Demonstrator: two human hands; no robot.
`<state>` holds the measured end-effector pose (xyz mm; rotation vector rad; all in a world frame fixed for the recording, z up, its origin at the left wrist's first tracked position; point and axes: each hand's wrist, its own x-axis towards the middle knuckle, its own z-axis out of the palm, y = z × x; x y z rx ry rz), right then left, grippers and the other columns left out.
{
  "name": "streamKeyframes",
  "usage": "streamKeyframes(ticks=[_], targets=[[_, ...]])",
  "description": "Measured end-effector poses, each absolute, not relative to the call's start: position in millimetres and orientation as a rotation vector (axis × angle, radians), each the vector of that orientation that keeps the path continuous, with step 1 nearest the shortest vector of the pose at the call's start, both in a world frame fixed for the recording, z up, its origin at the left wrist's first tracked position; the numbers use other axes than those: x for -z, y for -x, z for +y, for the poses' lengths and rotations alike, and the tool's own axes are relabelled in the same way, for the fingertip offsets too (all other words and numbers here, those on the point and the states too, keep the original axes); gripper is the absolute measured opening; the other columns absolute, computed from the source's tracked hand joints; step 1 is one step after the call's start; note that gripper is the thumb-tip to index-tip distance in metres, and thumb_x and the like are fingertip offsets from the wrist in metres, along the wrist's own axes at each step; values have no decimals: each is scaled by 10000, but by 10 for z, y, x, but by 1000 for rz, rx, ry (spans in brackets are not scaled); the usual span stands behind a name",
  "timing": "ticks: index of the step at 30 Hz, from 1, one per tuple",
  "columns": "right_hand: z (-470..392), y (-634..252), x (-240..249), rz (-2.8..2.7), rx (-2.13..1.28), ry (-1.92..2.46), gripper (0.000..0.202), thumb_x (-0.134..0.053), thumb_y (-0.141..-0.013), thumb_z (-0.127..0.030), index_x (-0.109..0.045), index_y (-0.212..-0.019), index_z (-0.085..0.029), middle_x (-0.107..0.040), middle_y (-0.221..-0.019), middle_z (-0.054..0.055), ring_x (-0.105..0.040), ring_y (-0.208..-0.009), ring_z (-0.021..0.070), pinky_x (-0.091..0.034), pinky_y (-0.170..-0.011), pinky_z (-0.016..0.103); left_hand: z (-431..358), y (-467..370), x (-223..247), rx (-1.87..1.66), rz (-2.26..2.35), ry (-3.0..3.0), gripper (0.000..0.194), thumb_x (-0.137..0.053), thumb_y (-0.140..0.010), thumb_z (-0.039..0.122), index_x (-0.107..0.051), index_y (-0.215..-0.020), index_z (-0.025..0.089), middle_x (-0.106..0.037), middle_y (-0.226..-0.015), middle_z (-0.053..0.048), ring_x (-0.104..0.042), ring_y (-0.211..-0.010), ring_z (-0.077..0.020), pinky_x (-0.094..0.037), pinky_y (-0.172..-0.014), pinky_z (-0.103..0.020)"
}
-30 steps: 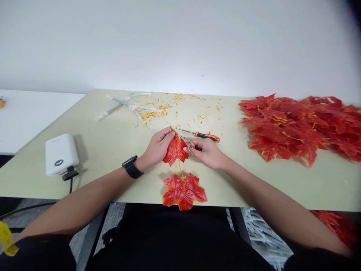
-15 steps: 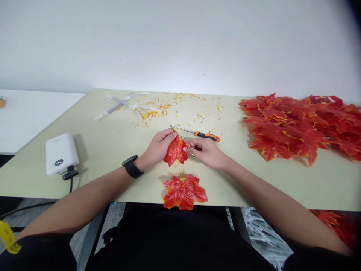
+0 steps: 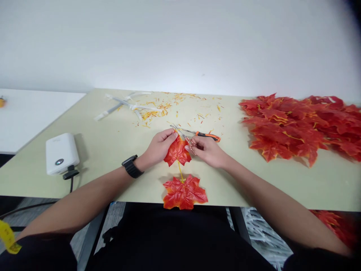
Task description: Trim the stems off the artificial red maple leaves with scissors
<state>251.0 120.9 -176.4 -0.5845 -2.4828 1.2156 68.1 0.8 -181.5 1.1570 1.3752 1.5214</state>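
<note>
Head view: since the earlier frame, the right hand [image 3: 207,151] and the scissors [image 3: 191,143] have been shifted slightly toward the right end of the counter [image 3: 98,150], and more of the upper leaf's right side has been exposed. The lower leaf [image 3: 184,192] is found virtually unmoved.

The upper leaf [image 3: 176,152], red with yellow edging, is gripped near its top between thumb and fingers of the left hand [image 3: 159,146], midway along the counter. The scissors are held by their handles in the right hand, fingers closed, blades directed at the leaf's top; whether the blades are parted cannot be told. The two leaves are joined by a yellow stem [image 3: 180,170], the lower one slightly overhanging the front edge.

A screwdriver [image 3: 208,136] is noted just behind the right hand, its shaft pointed left. Scraps [image 3: 153,114] are scattered toward the back edge, beside translucent strips [image 3: 120,105] near the back left corner. Leaves are heaped in a pile [image 3: 293,128] at the right. A white power bank [image 3: 62,154] is placed toward the left edge, with a black cable [image 3: 71,184] attached.
</note>
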Motion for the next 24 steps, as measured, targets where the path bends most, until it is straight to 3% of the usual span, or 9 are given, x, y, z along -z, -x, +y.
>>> streamKeyframes(ticks=[24], targets=[[1210, -2527, 1780, -2517, -1224, 546, 397, -629, -934, -419, -402, -690, -203, -453, -656, -22, -364, -605, 105, -272, -568, 276, 11, -696, 1789, -1470, 1350, -1128, 252, -615, -924, 377, -600, -769, 179, -576, -701, 9, -498, -613, -121, -393, -585, -251]])
